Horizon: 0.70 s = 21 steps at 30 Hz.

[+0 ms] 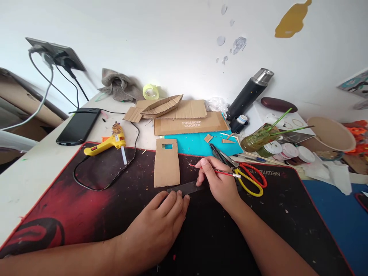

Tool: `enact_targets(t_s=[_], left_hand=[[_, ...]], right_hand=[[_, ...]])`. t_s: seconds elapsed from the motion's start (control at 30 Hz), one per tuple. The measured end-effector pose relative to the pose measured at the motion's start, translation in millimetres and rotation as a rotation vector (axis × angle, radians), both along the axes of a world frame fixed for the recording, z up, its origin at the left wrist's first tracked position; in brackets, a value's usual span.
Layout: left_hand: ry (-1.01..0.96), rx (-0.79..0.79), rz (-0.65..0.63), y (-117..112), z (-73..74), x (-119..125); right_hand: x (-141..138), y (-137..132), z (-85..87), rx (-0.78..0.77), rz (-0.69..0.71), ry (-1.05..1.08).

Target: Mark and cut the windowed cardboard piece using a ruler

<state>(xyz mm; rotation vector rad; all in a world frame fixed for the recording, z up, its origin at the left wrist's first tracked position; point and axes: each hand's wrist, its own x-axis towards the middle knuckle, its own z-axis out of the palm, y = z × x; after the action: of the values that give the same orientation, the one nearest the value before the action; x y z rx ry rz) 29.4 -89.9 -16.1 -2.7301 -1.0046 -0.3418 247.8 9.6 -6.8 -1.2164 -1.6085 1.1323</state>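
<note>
My right hand is closed around a red and black pencil, its tip pointing left and its white eraser end to the right. A fingertip of that hand also touches the right end of a dark, see-through ruler. My left hand has its fingers bent together over the ruler's left part, on the black desk mat. Just beyond the ruler lies a flat cardboard piece with a rectangular hole near its far end. To the right of my right hand rest red and yellow handled scissors.
A yellow glue gun with a cord and a phone lie at left. Cardboard pieces and a blue sheet are at the back. A black flask, paint jars and a brush jar stand at right.
</note>
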Motion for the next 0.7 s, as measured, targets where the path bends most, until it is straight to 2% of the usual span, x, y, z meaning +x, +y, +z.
enact_targets(t_s=[0.2, 0.3, 0.43, 0.7], left_hand=[[-0.065, -0.025, -0.052, 4, 8.9, 0], [-0.109, -0.025, 0.033, 10, 10.2, 0], [-0.053, -0.079, 0.189, 17, 13.3, -4], [-0.155, -0.263, 0.237, 21, 14.7, -14]], right_hand=[[-2, -4, 0.6, -0.049, 0.06, 0.061], [0, -2, -0.2, 0.002, 0.05, 0.062], [5, 3, -2.2, 0.036, 0.022, 0.037], [5, 1, -1.3, 0.04, 0.066, 0.012]])
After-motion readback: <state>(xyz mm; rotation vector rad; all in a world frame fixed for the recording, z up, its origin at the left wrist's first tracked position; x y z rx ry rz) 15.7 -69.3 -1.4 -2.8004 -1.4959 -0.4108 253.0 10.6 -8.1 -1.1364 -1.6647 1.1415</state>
